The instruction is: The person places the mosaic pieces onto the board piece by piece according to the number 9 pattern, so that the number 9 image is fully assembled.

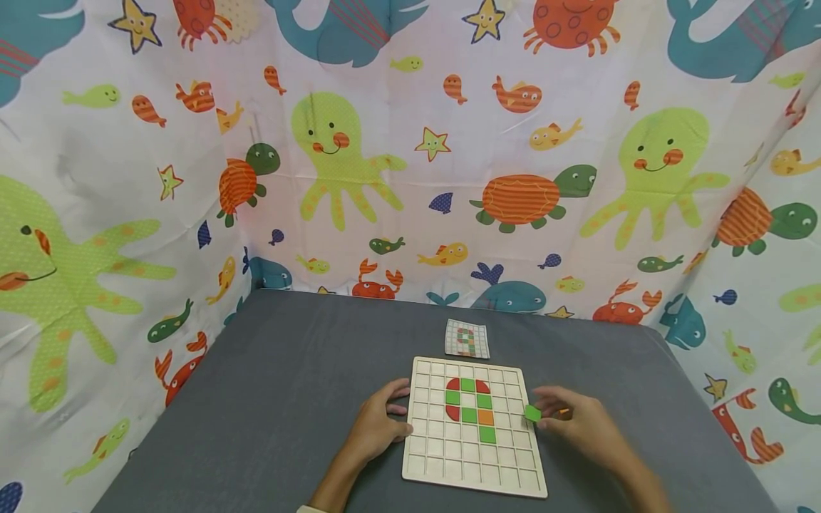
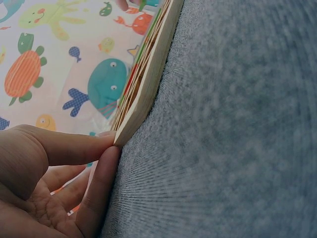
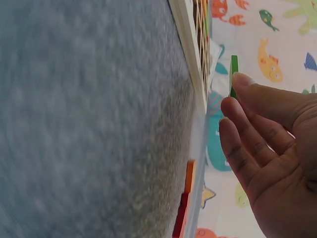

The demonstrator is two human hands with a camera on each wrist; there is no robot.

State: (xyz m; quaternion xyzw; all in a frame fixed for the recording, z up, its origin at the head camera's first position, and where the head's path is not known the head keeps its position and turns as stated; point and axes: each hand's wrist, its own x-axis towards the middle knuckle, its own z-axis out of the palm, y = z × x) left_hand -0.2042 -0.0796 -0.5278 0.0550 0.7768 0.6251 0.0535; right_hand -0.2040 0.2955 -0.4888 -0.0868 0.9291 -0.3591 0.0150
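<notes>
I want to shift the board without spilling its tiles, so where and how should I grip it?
Probably by the left and right edges of the wooden board, one hand coming from each side. It lies flat and is thin enough to pinch, as the left hand does at the left edge, and its coloured tiles sit inward from those sides.

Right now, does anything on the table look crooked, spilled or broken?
Nothing stands out. The board sits roughly square to the far edge of the table, its tiles sit neatly, and the right hand pinches a green tile.
</notes>
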